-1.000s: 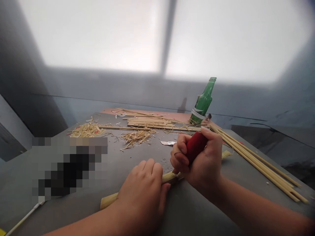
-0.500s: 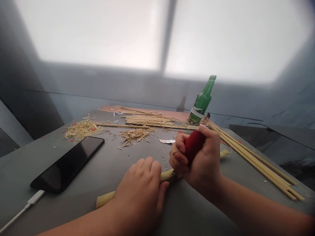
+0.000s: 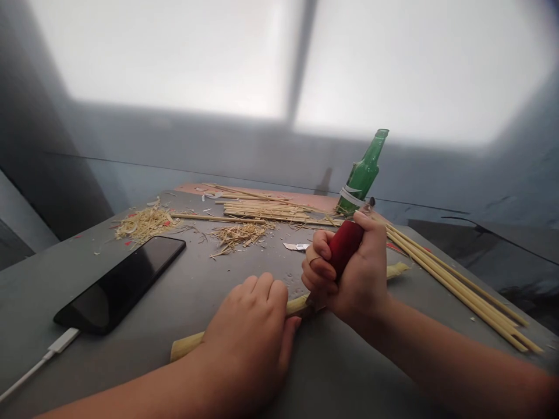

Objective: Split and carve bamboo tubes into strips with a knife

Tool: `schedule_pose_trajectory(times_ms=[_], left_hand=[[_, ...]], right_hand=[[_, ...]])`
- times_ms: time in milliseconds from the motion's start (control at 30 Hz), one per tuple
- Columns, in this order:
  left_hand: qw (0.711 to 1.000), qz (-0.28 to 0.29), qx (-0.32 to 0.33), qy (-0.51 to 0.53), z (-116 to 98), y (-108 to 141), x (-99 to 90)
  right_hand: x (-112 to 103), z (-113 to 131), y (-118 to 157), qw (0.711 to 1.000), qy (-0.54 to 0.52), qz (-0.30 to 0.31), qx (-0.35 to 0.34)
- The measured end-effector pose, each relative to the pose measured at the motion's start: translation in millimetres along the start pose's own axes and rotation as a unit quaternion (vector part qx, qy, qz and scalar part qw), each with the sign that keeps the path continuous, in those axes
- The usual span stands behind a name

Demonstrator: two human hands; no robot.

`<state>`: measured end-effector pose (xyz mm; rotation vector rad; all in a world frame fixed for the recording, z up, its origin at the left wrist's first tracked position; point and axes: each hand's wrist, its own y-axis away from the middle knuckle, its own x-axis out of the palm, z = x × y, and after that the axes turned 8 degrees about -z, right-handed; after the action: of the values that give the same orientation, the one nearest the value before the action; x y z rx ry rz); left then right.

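Note:
A pale yellow-green bamboo stick [image 3: 187,345] lies slanting across the table, from lower left to upper right. My left hand [image 3: 251,326] is closed over its middle, pressing it to the tabletop. In a fist, my right hand [image 3: 349,273] grips the red handle of a knife [image 3: 346,247]. The lower end of this knife meets the stick just right of my left hand; most of the blade is hidden by my fingers. Beyond my right fist the stick's ragged far end shows.
A black phone [image 3: 124,285] with a white cable [image 3: 39,364] lies at left. Shavings [image 3: 144,225] are heaped behind it, with another pile [image 3: 240,235] nearer the middle. Thin sticks [image 3: 266,210] lie at the back, longer ones [image 3: 454,285] at right. A green bottle [image 3: 364,171] stands at the back.
Both hands stay on the stick and knife, almost in place. The whole view has shifted slightly; I cannot make out any clear movement of the blade.

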<state>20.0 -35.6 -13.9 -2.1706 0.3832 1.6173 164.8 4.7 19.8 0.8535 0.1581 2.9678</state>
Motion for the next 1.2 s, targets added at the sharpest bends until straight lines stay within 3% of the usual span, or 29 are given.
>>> schedule_pose_trajectory(times_ms=[167,400,500,833,967,1200], left_hand=[[1.0,0.011,-0.007,0.001,1,0,1.6],[1.0,0.006,0.0,0.003,2,-1,2.8],[1.0,0.009,0.002,-0.002,3,-1,2.3],[1.0,0.009,0.004,-0.01,3,-2,2.7],[1.0,0.005,0.009,-0.007,3,0,3.2],[1.0,0.003,-0.005,-0.022,1,0,2.0]], right_hand=[[-7,1,-11,0.998,-0.027,0.004,0.048],[-17,1,-28,0.988,-0.055,0.062,0.13],[-23,-2,-34,0.984,-0.067,0.084,0.143],[-23,-1,-35,0.985,-0.065,0.07,0.142],[-14,2,-24,0.991,-0.03,0.076,0.108],[6,4,4,0.992,0.079,0.096,-0.031]])
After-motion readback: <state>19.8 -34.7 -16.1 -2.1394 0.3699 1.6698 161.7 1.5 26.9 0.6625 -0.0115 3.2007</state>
